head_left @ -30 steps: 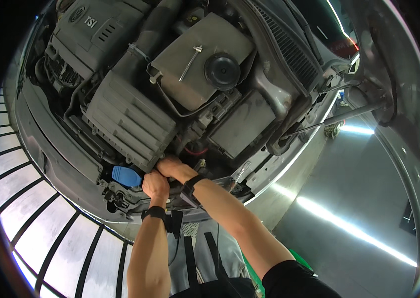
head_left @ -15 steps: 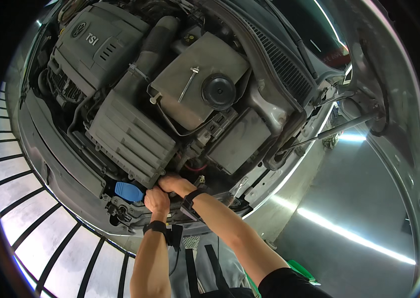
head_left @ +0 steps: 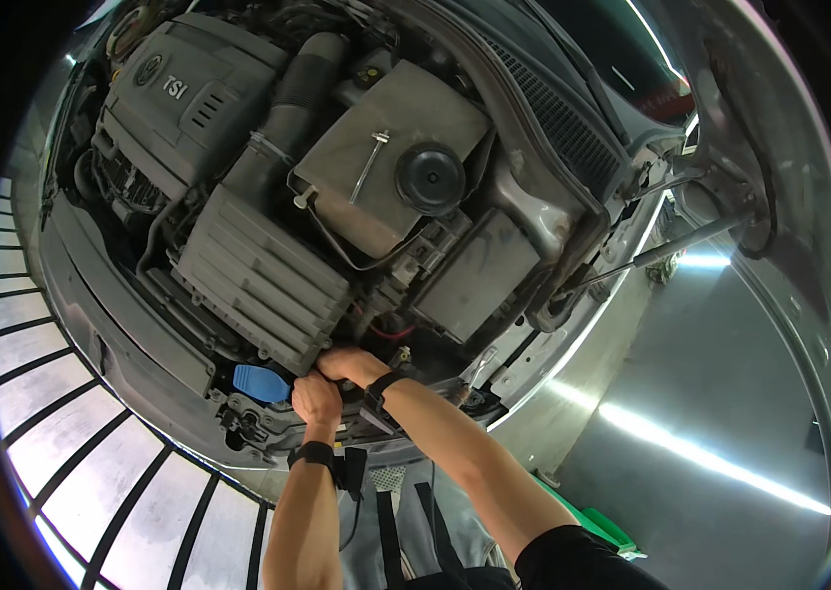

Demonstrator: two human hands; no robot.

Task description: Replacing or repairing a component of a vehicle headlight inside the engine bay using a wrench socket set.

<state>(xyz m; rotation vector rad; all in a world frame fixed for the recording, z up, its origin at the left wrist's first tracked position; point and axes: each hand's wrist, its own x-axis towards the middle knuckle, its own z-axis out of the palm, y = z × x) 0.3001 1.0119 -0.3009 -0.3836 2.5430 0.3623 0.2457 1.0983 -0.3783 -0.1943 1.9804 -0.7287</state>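
My left hand (head_left: 317,398) is curled closed just right of the blue washer-fluid cap (head_left: 260,383), at the front edge of the engine bay. What its fingers hold, if anything, is hidden. Close against it, my right hand (head_left: 343,364) reaches down beside the near corner of the ribbed air filter box (head_left: 260,280). Its fingertips are out of sight in the gap there. Both wrists carry black straps.
A metal ratchet handle (head_left: 369,167) and a round black cover (head_left: 430,179) lie on the large battery cover (head_left: 337,202). Right of it is a grey rectangular box (head_left: 477,275). A hood strut (head_left: 696,236) slants at the right. The engine cover (head_left: 189,103) stands far left.
The whole view has shifted slightly. Both hands stay at the same spot by the filter box corner, with little visible change in their grip.
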